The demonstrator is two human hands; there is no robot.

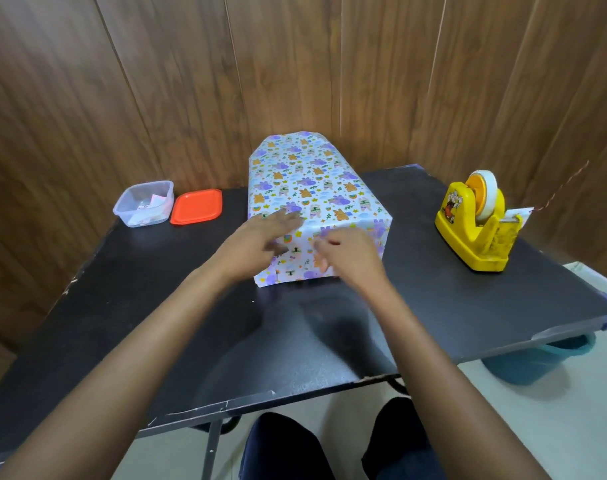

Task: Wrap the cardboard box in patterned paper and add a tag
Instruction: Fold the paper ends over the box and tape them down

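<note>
The box (316, 188), covered in white paper with purple and orange cartoon figures, stands in the middle of the black table (433, 306). Its far end sticks up as an unfolded paper flap. My left hand (260, 242) lies with straight fingers on the box's near top edge and left corner. Against the near end face, my right hand (347, 254) presses the paper, its fingers slightly bent. No tag is visible on the box.
A yellow tape dispenser (475, 223) stands at the right of the table. A clear plastic tub (144, 204) with small paper pieces and its orange lid (197, 206) sit at the back left. A wooden wall rises behind. A teal bucket (537, 362) is on the floor, right.
</note>
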